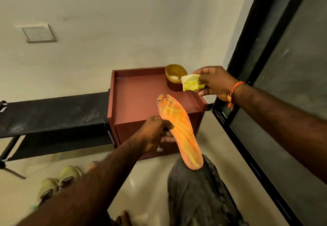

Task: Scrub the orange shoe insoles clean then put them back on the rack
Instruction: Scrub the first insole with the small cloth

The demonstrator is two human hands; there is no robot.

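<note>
here, mid-scrub, an insole [180, 132] is gripped by the left hand [155, 134]; a cloth [191, 82], pinched by the right hand [214, 82] at two o'clock beside the bowl [174, 75], must next be brought down onto it.

Left hand [155, 132]: I see the thumb on the orange insole [180, 132], but the fingers go behind it and I cannot count them.
Cloth [192, 82]: the right hand [214, 82] covers one end, so I cannot tell its full shape.
Bowl [174, 77]: the cloth hides the right part of its rim; the pale content is too unclear to name.
Black rack [53, 114]: the left edge of the picture cuts it off.
Shoes [58, 181]: blurred on the floor; my left arm hides a part.
Drawer knob [159, 149]: small, half behind my wrist.
Knee [194, 190]: the bottom edge cuts it off.
</note>
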